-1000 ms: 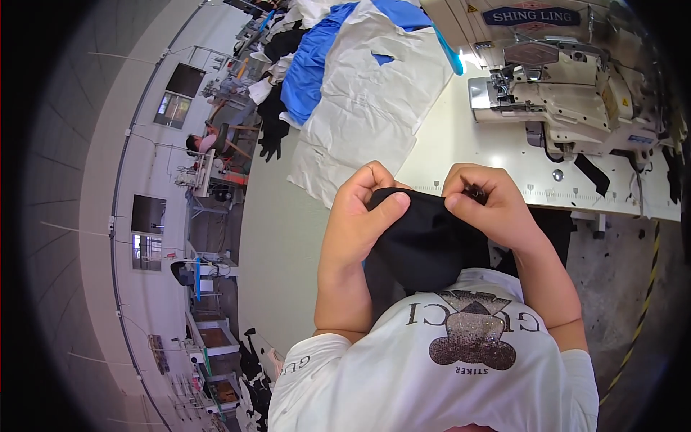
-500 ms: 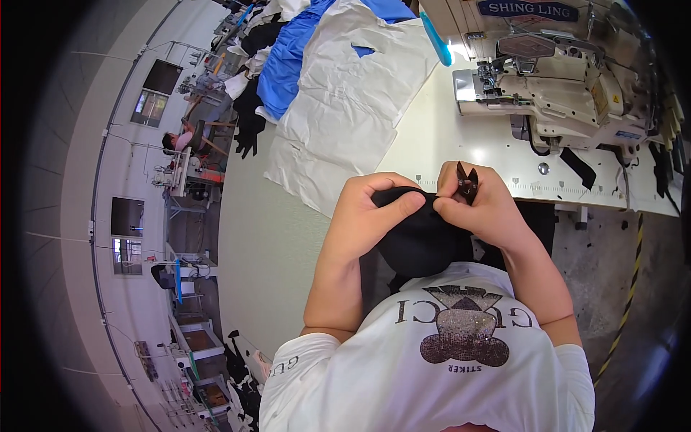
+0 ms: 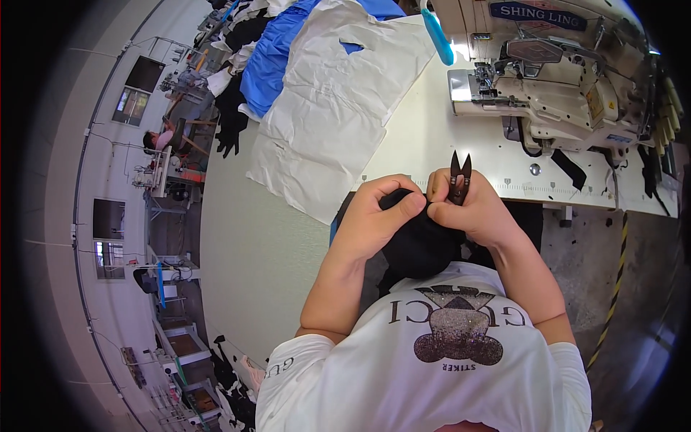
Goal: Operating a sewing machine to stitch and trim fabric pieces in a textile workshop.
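Snips (image 3: 458, 175) sit clamped in the right hand (image 3: 471, 209), blades apart and raised clear of the black fabric (image 3: 421, 248); left hand (image 3: 374, 216) pinches that fabric's edge. Trimming looks under way, not finished; no cut thread shows.

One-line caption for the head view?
Both hands, left hand and right hand, grip black fabric; the right holds thread snips beside a sewing machine.

A cream sewing machine (image 3: 547, 86) stands on the white table (image 3: 432, 137). White sheeting (image 3: 331, 122) and blue cloth (image 3: 270, 61) lie spread beside it.
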`<state>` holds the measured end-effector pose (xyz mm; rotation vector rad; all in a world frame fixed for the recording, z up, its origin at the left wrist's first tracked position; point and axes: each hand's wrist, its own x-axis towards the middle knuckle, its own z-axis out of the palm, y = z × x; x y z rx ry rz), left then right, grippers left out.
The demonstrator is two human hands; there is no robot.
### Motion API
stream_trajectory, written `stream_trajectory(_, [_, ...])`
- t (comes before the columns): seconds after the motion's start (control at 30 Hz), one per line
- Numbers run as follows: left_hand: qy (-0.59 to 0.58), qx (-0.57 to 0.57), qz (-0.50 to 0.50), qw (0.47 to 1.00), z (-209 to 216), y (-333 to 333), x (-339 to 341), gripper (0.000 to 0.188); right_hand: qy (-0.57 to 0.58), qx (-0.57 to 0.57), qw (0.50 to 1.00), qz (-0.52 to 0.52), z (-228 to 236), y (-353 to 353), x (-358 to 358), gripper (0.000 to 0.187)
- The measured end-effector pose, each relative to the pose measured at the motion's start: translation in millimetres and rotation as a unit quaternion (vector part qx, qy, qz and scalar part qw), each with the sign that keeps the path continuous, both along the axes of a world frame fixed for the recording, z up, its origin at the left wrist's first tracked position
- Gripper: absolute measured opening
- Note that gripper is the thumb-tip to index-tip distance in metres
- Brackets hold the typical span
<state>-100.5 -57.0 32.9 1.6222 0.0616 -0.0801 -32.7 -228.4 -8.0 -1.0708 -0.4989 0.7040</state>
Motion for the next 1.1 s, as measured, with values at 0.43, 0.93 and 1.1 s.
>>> stream_trajectory(0.43, [0.063,-0.081,0.039,0.994,-15.8,-3.6,-1.9,0.014,0.035,-0.053,0.998,-0.01,-12.5,3.9,0.0,0.016])
stream_trajectory(0.93, [0.031,-0.073,0.014,0.997,-23.9,3.1,-2.2,0.011,-0.008,-0.032,0.999,0.01,-13.3,3.5,-3.8,0.017])
stream_trajectory(1.1, [0.05,-0.104,0.055,0.992,-27.4,6.8,-0.1,0.01,-0.012,-0.046,0.998,-0.029,-10.6,11.2,-7.7,0.018])
